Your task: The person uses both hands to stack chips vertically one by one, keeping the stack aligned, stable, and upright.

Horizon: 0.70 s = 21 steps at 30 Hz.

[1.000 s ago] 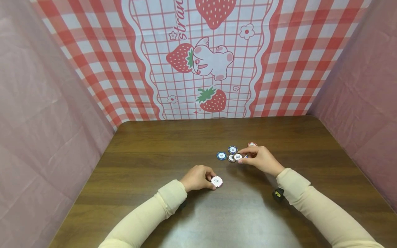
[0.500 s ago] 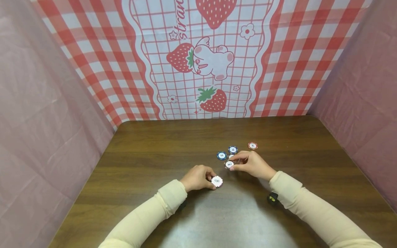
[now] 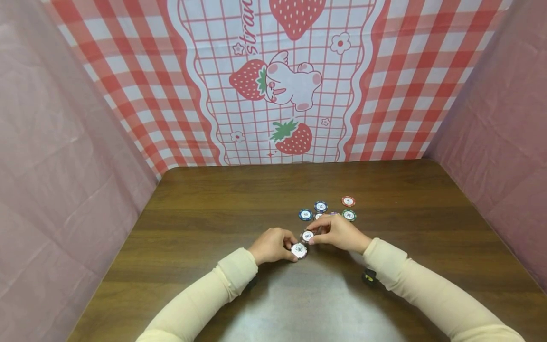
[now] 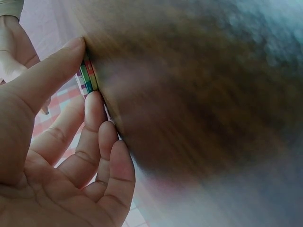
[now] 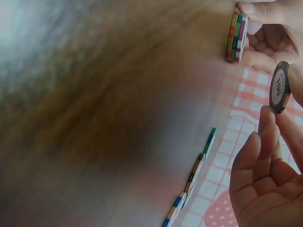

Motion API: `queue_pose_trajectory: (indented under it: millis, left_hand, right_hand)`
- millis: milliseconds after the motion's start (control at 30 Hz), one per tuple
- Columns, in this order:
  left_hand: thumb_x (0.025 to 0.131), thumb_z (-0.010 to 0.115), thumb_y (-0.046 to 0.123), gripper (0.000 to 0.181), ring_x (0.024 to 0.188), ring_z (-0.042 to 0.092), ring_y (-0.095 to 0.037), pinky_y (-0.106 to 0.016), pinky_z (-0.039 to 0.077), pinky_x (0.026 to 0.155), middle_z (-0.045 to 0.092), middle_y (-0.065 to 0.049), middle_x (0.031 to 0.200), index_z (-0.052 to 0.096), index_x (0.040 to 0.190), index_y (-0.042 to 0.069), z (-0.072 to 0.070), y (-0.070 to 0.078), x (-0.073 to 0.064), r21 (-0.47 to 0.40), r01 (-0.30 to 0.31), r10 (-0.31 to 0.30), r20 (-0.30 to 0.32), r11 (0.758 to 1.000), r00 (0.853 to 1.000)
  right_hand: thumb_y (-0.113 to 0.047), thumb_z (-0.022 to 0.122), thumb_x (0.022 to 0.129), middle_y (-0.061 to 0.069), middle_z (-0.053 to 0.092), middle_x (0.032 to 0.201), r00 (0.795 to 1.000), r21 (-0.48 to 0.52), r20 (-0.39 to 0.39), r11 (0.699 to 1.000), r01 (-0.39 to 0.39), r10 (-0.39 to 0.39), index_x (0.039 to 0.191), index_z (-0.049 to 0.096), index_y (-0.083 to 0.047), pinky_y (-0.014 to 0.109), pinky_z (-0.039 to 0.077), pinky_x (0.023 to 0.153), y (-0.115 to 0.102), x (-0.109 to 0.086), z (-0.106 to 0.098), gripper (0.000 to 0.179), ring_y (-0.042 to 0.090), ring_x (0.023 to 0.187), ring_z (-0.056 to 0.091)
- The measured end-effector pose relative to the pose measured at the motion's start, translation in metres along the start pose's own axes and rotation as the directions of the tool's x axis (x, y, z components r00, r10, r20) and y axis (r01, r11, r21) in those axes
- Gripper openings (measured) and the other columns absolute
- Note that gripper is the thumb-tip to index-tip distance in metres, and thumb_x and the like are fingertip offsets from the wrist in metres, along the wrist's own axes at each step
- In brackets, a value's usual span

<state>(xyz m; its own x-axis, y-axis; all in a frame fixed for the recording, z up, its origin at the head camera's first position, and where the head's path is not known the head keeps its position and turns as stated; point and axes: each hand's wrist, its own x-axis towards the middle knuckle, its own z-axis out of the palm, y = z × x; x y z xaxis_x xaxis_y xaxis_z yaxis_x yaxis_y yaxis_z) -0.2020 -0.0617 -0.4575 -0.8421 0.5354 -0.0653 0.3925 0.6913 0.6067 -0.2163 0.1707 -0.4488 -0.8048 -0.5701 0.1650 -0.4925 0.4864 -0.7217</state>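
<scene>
On the table, the thumb and fingers of my left hand (image 3: 273,244) grip the sides of a short stack of poker chips (image 3: 299,250), with a white 500 chip on top. Red, green and purple-white edges show along the stack (image 4: 86,75) in the left wrist view. My right hand (image 3: 342,232) pinches a dark-rimmed 100 poker chip (image 3: 307,235) by its edge between thumb and fingertips. In the right wrist view this 100 chip (image 5: 280,87) is raised off the table, apart from the stack. From the head view it sits just behind the stack, slightly right.
Several loose chips lie flat beyond the hands: two blue chips (image 3: 305,214), a red chip (image 3: 348,201), a green chip (image 3: 348,215), and others partly hidden by the right hand. The wooden table (image 3: 205,199) ends at a strawberry-print cloth (image 3: 295,137), with pink curtains (image 3: 491,133) at both sides.
My right hand has carried the 100 chip from the loose chips leftward and nearer to me, up beside the stack. That uncovers the red and green chips. My left hand stays still.
</scene>
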Motion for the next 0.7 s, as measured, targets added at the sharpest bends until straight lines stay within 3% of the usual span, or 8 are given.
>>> queue_pose_trajectory:
  millis: [700]
  left_hand:
    - [0.067,0.089,0.019,0.032,0.067,0.053,0.001,-0.019,0.043,0.065,0.071,0.003,0.078,0.075,0.095,0.013,-0.001,0.001,-0.001,-0.027,0.011,-0.011,0.003,1.0,1.0]
  right_hand:
    - [-0.023,0.083,0.077,-0.004,0.068,0.08,0.992,-0.002,0.116,0.999,0.04,-0.039,0.098,0.077,-0.011,0.02,0.047,0.062,-0.002,0.005,0.015,0.025,-0.001,0.07,0.053]
